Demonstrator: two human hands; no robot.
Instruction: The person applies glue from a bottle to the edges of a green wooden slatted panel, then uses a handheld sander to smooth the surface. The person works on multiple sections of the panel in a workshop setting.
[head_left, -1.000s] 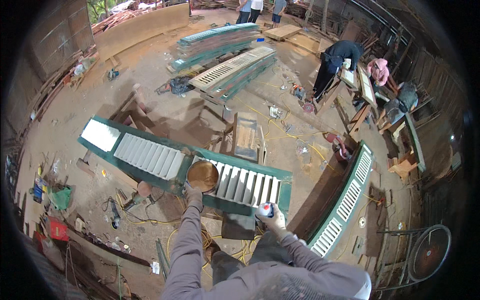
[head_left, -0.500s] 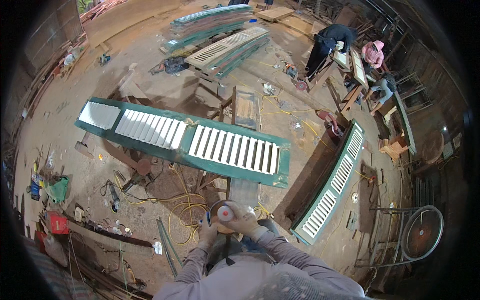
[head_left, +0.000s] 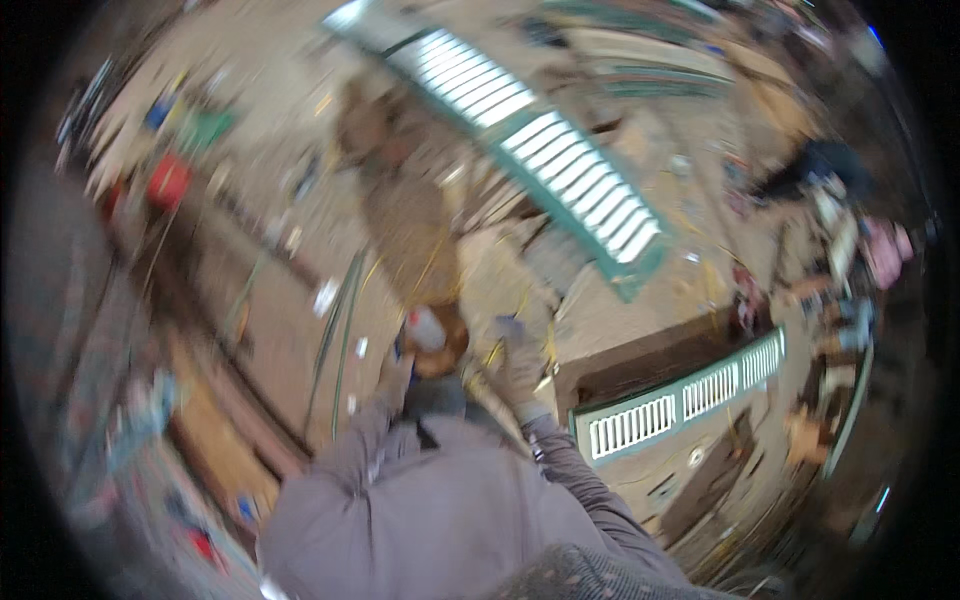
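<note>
The whole picture is smeared by motion. My left hand is closed at the side of a round brown thing, with a bit of blue by its fingers. On top of that round thing shows a whitish, bottle-like piece with a reddish tip; its kind is unclear. Apart from it, to the right, is my gloved right hand. A small dark grey flat patch lies at its fingertips, and blur hides whether the hand grips it. Ahead stands a green louvred shutter panel with white slats.
A second louvred panel lies to the right. Long green strips are on the floor at left, near a red container. Stacked panels stand farther back. Other people, one in a pink top, are at far right.
My view has swung left, so the panels shift up and right. My right hand has come away from the round brown thing; my left hand stays at it.
</note>
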